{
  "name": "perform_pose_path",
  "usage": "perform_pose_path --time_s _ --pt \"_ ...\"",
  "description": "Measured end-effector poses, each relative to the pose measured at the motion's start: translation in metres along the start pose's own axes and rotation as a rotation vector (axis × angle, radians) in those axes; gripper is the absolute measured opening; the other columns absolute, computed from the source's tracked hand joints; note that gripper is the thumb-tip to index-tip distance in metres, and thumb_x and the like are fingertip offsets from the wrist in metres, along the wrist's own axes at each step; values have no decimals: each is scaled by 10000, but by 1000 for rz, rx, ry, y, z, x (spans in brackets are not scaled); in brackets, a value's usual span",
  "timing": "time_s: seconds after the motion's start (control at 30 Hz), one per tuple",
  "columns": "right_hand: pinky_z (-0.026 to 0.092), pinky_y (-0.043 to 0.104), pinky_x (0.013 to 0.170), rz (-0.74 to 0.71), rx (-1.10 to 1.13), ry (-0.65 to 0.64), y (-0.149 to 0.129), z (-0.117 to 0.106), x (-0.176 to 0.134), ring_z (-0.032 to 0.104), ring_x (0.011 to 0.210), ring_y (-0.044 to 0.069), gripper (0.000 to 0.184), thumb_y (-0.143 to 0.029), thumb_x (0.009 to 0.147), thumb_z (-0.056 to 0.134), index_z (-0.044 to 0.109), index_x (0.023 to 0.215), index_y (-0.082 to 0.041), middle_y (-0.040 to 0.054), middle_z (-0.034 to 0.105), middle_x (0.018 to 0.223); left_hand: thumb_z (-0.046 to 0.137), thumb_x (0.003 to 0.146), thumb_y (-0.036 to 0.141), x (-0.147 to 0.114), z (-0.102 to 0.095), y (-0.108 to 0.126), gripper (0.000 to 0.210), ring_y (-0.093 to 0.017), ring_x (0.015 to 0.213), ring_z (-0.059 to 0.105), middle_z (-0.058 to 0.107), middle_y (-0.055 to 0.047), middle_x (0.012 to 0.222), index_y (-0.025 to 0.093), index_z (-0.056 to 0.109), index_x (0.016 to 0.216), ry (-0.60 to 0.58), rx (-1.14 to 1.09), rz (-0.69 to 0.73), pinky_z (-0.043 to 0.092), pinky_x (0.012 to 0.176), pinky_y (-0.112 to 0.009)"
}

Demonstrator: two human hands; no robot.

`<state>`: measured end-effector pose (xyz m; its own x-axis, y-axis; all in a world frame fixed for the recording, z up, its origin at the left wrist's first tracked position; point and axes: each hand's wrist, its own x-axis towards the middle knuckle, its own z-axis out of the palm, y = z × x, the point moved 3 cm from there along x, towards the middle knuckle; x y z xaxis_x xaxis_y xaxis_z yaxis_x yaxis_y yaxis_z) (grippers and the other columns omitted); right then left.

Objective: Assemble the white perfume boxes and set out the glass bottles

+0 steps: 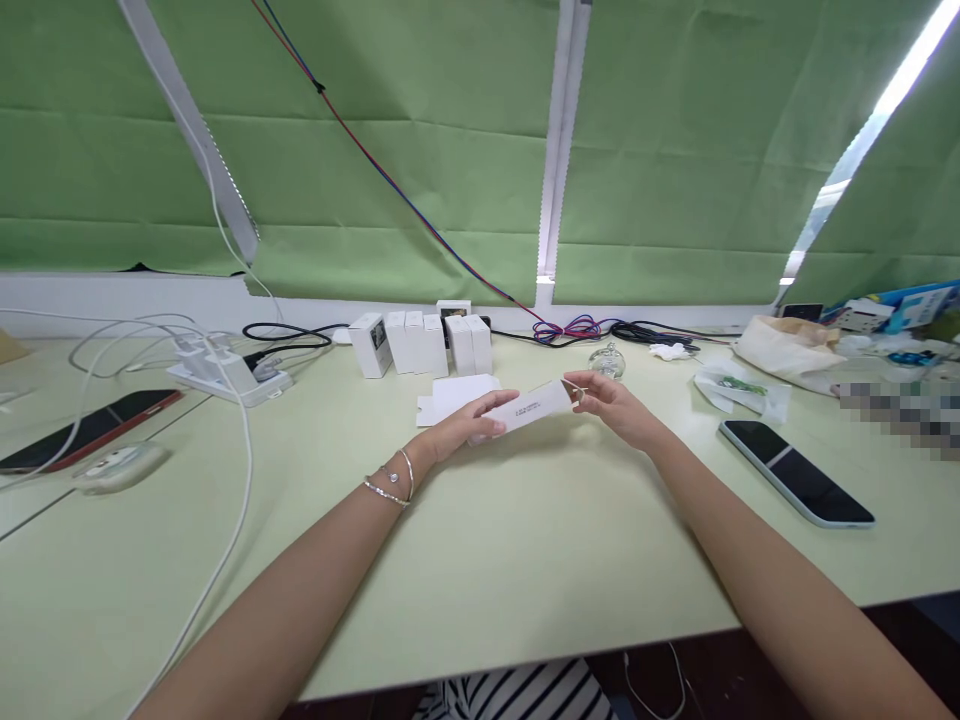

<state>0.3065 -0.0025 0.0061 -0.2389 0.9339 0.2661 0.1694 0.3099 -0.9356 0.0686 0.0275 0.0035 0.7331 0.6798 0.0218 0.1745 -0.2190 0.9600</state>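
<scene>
A slim white box (534,407) with small dark print on its side is held slightly tilted above the table. My left hand (471,424) is closed round its left end, with the thumb along the near side. At the other end, the fingers of my right hand (609,402) pinch the edge, where a flap seems to stand out; the fingertips are partly hidden. Behind my left hand lie flat white box pieces (459,393). A clear glass-like object (606,360) stands just beyond my right hand.
Several upright white boxes (426,346) stand in a row at the back. A phone (796,472) lies on the right, near a plastic packet (741,390). On the left are a power strip (232,375), a red-edged phone (90,428), a white mouse (121,467) and a trailing white cable (247,480).
</scene>
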Motion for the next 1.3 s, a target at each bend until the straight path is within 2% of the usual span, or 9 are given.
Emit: perform_pose_path --time_s 0.07,0.17,0.37,0.47,0.57,0.73,0.9,1.1,1.3 --pt "469 365 827 -26 -70 69 -4 3 1 555 902 168 387 -512 750 583 561 1013 -230 42 602 1024 535 682 466 0 0 -2 643 -275 1156 470 526 -84 1264 165 460 1245 0 -112 -19 373 957 -385" --pt "481 330 743 -54 -103 127 -10 6 1 553 816 152 336 -508 743 586 571 906 -215 32 608 963 523 681 497 1 0 -5 607 -277 1125 497 580 -96 1202 136 531 1168 21 -171 -44 371 954 -388" --pt "497 342 710 -65 -129 193 -12 8 1 571 727 141 309 -494 743 589 565 867 -213 24 622 920 567 668 481 2 1 -3 622 -263 1108 504 567 -97 1214 142 509 1187 -26 -200 -35 372 945 -367" --pt "503 343 709 -134 -198 232 -13 9 0 588 783 163 290 -481 771 559 568 887 -215 37 617 944 580 669 460 2 1 -3 632 -251 1088 509 554 -91 1219 160 473 1216 -50 -184 -21 379 930 -358" --pt "496 364 787 -234 -334 302 -19 12 -3 588 879 186 255 -452 812 511 579 905 -224 42 617 952 579 671 454 2 0 -3 636 -247 1085 501 544 -85 1219 174 455 1228 -51 -138 -22 386 921 -353" --pt "505 388 809 -354 -487 364 -30 15 -8 581 857 194 205 -398 844 477 597 903 -243 50 628 924 566 684 441 -1 1 -1 637 -237 1077 499 517 -65 1243 209 432 1262 -67 -86 -21 394 894 -328" --pt "510 416 783 -370 -578 407 -33 15 -10 577 828 219 212 -396 846 455 607 889 -254 62 623 895 556 680 445 -1 1 0 640 -236 1057 504 537 -71 1208 202 435 1260 -67 -60 -13 397 884 -330" --pt "478 388 842 -456 -638 355 -28 22 -11 559 938 213 323 -315 898 356 503 1184 -301 65 588 1040 562 687 452 2 1 -4 642 -230 1039 514 548 -78 1185 193 434 1260 -77 -107 -2 397 887 -335" --pt "505 374 740 -379 -683 383 -23 22 -7 567 847 210 241 -278 874 379 565 1028 -270 75 599 967 543 703 448 0 3 0 655 -244 1082 492 519 -60 1238 217 406 1301 -25 -26 13 406 885 -342"
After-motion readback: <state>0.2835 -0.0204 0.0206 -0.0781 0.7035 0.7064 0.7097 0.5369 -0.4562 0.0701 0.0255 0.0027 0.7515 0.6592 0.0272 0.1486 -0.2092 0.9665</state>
